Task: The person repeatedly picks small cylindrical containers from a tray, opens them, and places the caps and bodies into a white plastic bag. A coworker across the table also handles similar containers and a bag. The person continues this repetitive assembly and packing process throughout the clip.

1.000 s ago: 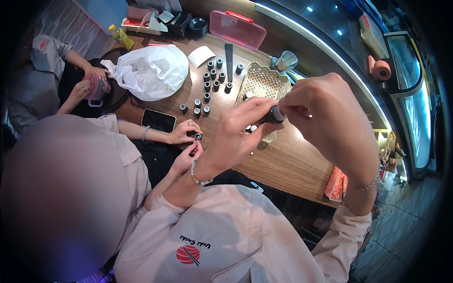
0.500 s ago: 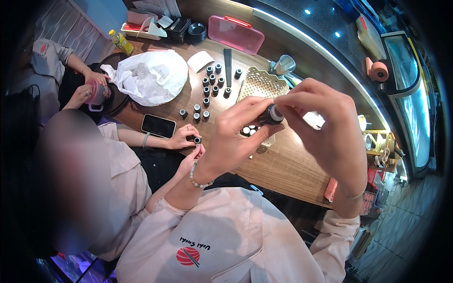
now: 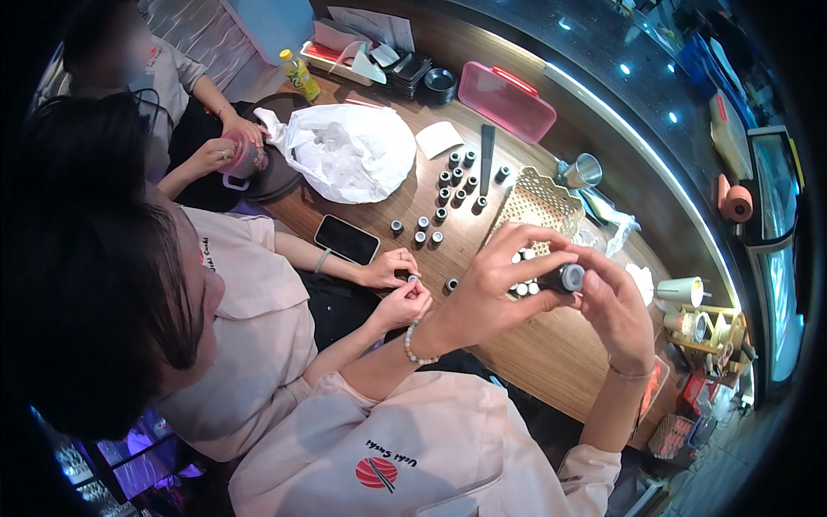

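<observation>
My left hand (image 3: 491, 289) is closed around a small dark bottle (image 3: 551, 282), its round grey top tilted up toward me. From the other side my right hand (image 3: 618, 302) pinches the same bottle with thumb and fingertips beside that top. Just beneath my hands, partly hidden by them, lie several small white-topped pieces (image 3: 523, 289). Similar small black bottles (image 3: 457, 178) stand in a loose group farther off on the wooden table. To my left, a co-worker's hands (image 3: 401, 289) hold another small piece, mostly covered by fingers.
Behind my hands sits a gold perforated basket (image 3: 544, 196). A black phone (image 3: 347, 239), a white plastic bag (image 3: 357, 159), a long black strip (image 3: 488, 155) and a pink lidded box (image 3: 508, 99) are on the table. A second person holds a pink-tinted jug (image 3: 245, 159).
The scene has shifted rightward in the view. My right hand has come down from above the bottle to its side, and the bottle's grey top now faces me more.
</observation>
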A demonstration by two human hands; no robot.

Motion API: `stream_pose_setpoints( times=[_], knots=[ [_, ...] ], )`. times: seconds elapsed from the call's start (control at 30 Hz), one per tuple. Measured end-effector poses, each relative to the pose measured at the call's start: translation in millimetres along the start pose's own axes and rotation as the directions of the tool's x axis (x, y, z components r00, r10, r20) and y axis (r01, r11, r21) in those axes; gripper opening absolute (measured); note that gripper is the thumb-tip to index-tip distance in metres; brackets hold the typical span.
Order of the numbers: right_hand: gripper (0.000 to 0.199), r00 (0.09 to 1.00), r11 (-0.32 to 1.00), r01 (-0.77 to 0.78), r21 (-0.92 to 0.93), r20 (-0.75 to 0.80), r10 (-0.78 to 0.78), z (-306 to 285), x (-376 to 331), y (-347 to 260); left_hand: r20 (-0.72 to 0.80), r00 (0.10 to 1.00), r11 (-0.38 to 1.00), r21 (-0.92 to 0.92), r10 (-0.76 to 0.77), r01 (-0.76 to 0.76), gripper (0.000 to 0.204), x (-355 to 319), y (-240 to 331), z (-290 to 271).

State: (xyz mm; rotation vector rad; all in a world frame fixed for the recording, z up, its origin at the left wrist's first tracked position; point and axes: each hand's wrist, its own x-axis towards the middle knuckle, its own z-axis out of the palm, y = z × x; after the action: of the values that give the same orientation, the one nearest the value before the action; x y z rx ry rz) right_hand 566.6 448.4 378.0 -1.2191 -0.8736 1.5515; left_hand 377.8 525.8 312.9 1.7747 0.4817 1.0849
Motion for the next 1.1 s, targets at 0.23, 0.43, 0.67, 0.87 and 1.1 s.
stream_pose_setpoints(
  times=[0.23, 0.43, 0.67, 0.87, 1.1],
  knots=[
    [0.052, 0.993, 0.969, -0.077, 0.236, -0.067, 0.095, -9.0, 5.5, 26.4, 0.011, 1.0, 0.998, 0.058, -0.029, 0.028, 0.06, -3.0, -13.3, 10.8],
    [0.05, 0.988, 0.944, -0.083, 0.32, -0.101, 0.121, -14.5, 17.0, 43.0, 0.058, 0.997, 0.995, 0.083, -0.058, 0.053, 0.06, 1.3, -29.9, 11.2],
    [0.043, 0.982, 0.972, -0.062, 0.228, -0.162, 0.101, -32.0, 14.6, 57.3, -0.447, 0.778, 0.831, 0.121, -0.442, 0.542, 0.03, 28.7, -87.7, -80.5],
    [0.043, 0.977, 0.943, -0.075, 0.325, -0.167, 0.135, -49.9, 10.0, 69.1, -0.801, 0.561, 0.283, 0.499, -0.209, 0.819, 0.025, -2.9, -261.8, -270.5],
    [0.043, 0.956, 0.933, -0.043, 0.356, -0.256, 0.142, -66.5, -3.4, 82.9, -0.629, 0.628, 0.009, 0.703, -0.459, 0.711, 0.024, -15.1, -318.3, -326.5]
  ],
)
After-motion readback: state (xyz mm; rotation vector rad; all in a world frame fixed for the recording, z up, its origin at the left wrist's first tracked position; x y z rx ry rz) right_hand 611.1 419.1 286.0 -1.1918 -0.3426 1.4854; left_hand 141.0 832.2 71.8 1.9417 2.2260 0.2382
